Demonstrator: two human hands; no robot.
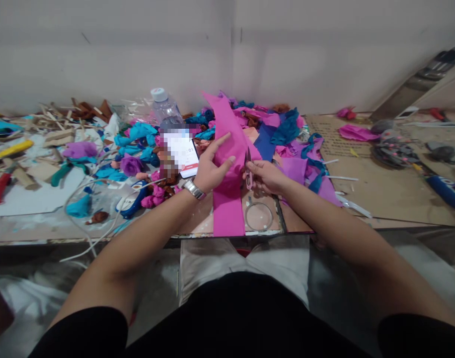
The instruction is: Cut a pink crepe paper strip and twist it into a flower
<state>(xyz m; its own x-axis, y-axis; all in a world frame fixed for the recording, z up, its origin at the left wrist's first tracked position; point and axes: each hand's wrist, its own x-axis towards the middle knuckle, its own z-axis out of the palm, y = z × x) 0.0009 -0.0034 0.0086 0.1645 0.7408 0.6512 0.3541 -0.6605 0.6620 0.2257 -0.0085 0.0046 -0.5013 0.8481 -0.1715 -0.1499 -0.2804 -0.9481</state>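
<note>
A long strip of bright pink crepe paper [229,214] runs from the table's front edge up over the pile of coloured scraps. Spread across its left side is my left hand [212,171], thumb and forefinger stretched apart on the paper; its other fingers are partly hidden. My right hand [266,176] grips a small pair of pink-handled scissors [249,180]. Their dark blades point away from me, at the strip's right edge. I cannot tell whether the blades have paper between them. Below the scissors lies a clear round ring-like disc [259,216].
A phone [188,154] leans by a capped plastic bottle [168,107] left of the paper. Crumpled coloured scraps [287,127] surround the strip. A white cable [112,226] hangs over the front edge. Wooden pieces [59,136] lie far left; cardboard [361,174] covers the right.
</note>
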